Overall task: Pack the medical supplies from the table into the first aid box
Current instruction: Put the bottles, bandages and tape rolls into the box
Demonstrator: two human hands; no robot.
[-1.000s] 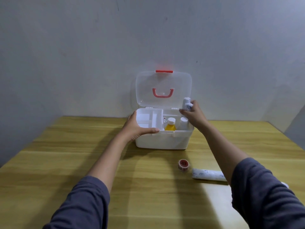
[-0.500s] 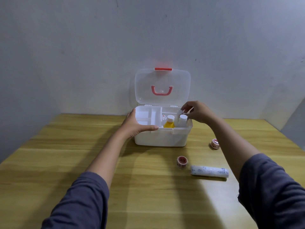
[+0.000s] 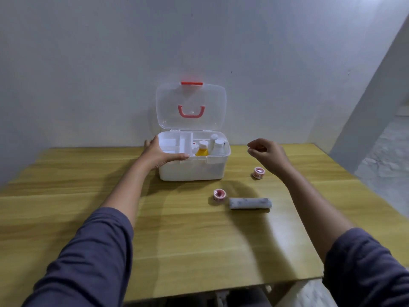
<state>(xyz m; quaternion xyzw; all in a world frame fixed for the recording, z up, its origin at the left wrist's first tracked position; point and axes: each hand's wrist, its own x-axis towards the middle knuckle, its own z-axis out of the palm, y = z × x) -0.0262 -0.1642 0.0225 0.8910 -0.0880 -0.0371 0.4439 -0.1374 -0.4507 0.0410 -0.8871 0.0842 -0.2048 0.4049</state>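
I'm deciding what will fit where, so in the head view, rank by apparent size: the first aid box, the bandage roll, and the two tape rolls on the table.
1. first aid box, by far the largest.
2. bandage roll.
3. The near tape roll and the far tape roll look alike; their distance from the camera differs, so no ranking between them.

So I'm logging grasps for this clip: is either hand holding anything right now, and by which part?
The left hand grips the first aid box at its front left rim, thumb along the front edge. The right hand is empty, fingers loosely curled.
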